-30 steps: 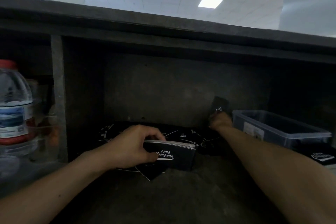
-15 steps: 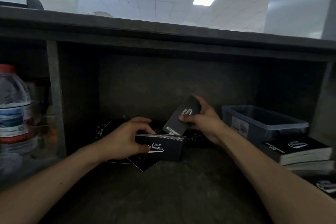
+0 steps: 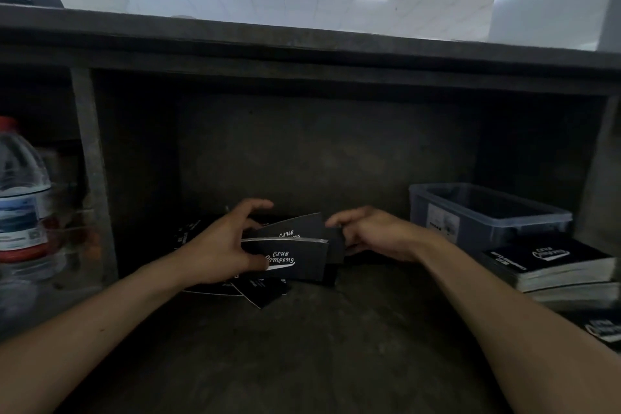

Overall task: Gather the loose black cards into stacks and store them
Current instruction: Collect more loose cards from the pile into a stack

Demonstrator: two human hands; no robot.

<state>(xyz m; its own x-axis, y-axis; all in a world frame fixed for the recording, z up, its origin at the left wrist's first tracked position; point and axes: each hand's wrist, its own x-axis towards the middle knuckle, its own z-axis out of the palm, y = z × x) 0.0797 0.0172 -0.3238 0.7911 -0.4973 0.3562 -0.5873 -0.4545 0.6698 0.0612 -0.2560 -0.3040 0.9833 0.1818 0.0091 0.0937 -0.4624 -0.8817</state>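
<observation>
My left hand [image 3: 221, 245] grips a stack of black cards [image 3: 292, 260] with white "Club Camping" lettering, thumb on its front face, fingers over the top. My right hand [image 3: 373, 233] pinches a single black card [image 3: 299, 228] by its right end and lays it slanted onto the top of that stack. More loose black cards [image 3: 262, 292] lie scattered on the dark shelf floor under and behind the stack. Two finished card stacks [image 3: 551, 265] sit piled at the right.
A clear plastic bin [image 3: 487, 215] stands at the back right of the shelf compartment. A water bottle [image 3: 23, 198] with a red cap stands behind the divider post [image 3: 90, 171] at left. Another black card [image 3: 605, 329] lies at the right edge.
My right hand picked a card from the back of the shelf, carried it leftward and down, and now lays it on the stack in my left hand.
</observation>
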